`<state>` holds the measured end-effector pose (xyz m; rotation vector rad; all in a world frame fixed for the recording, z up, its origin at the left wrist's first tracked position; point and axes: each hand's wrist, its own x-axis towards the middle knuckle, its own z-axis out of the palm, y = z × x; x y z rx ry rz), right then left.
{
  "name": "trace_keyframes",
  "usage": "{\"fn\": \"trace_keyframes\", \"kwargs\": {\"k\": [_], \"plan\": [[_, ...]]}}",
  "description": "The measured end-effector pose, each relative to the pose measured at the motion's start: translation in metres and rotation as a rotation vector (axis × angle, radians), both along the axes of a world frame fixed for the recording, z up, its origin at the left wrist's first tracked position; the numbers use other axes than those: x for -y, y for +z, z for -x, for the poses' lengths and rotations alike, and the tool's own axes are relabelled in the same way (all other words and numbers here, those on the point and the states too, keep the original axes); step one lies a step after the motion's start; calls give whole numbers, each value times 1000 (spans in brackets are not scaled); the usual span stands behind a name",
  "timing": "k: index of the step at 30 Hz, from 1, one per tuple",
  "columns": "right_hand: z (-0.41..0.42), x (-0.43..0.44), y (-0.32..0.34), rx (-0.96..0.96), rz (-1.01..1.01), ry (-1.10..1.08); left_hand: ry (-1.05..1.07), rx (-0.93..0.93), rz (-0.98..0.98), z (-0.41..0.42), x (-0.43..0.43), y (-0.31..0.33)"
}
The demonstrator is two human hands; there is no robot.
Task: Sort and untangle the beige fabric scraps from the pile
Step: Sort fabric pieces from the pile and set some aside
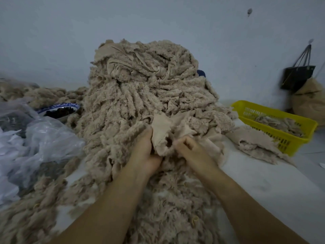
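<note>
Both hands gripped one smooth-backed beige fabric scrap [162,132] at the near foot of a tall fleecy beige scrap pile [146,88]: left hand [146,152] and right hand [189,149] curled round its folds. It looked light, soft and snag-prone, best held by its flat edge.

Left hand [146,152], right hand [190,149] side by side, fingers curled, gripping beige scrap [162,131].

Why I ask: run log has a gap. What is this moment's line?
phase: untangling | left hand: grips beige scrap | right hand: pinches same scrap | yellow basket: partly filled
</note>
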<state>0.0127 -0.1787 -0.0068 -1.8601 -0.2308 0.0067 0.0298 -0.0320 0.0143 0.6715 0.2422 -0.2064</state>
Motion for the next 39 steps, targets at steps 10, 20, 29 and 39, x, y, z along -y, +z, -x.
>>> {"fn": "trace_keyframes", "kwargs": {"k": [10,20,29,39], "plan": [[-3,-6,-5,17,111,-12,-85,190,-253,9,15,-3],[5,-13,-5,181,124,121,27,151,-253,6,10,-3],[7,-13,-1,229,187,260,256,27,-64,-10,-12,-4],[-10,2,-13,-129,-202,60,-220,291,-107,11,-9,12]]}}
